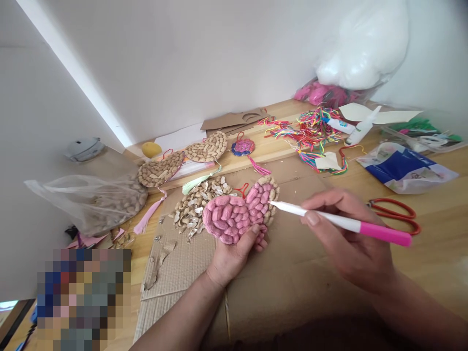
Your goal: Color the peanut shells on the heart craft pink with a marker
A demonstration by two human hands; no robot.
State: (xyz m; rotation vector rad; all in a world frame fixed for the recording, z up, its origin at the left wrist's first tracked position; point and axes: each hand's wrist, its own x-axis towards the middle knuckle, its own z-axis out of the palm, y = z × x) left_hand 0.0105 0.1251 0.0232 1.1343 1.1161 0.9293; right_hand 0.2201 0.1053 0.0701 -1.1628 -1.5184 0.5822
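Cupping the pink-painted peanut-shell heart [237, 214] from below, the left hand [230, 256] tilts it up. The right hand [347, 243] pinches a white-and-pink marker pen [343, 223], long axis pointing left, its tip touching the heart's right lobe.

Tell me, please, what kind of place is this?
Probably a home craft corner by a wall. The left hand holds a peanut-shell heart, which the right hand paints with a brush; coloured threads and scissors lie on the wooden table.
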